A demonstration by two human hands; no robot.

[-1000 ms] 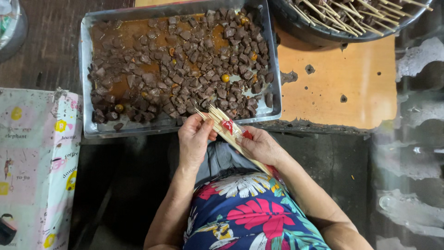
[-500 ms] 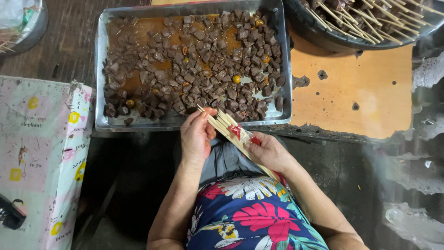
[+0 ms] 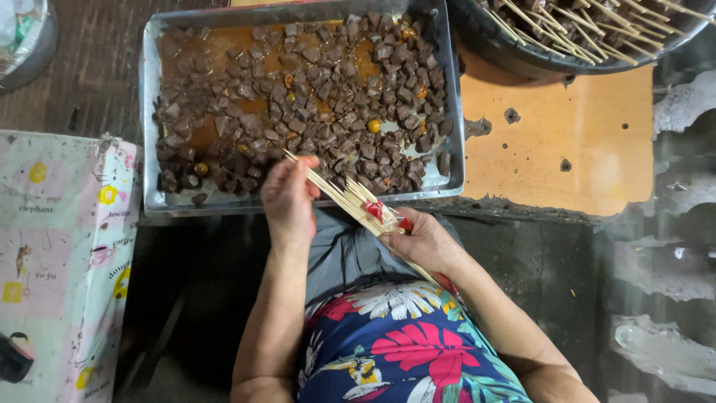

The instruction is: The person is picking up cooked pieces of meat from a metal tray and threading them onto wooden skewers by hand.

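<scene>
My right hand [image 3: 424,240] grips a bundle of thin bamboo skewers [image 3: 350,200] bound with a red band, held just below the near rim of a metal tray [image 3: 151,127]. My left hand [image 3: 289,200] pinches one skewer at the bundle's upper end. The tray holds many dark brown cubes of meat [image 3: 313,97] in an orange-brown marinade.
A dark round basin [image 3: 537,63] with loaded skewers sits at the top right on an orange board [image 3: 567,142]. A patterned pink and white bag [image 3: 60,254] stands at the left. A container's edge [image 3: 26,37] shows at the top left.
The view has shifted a little, so the tray sits further right in the picture. My left hand's fingers have closed onto a single skewer at the top of the bundle.
</scene>
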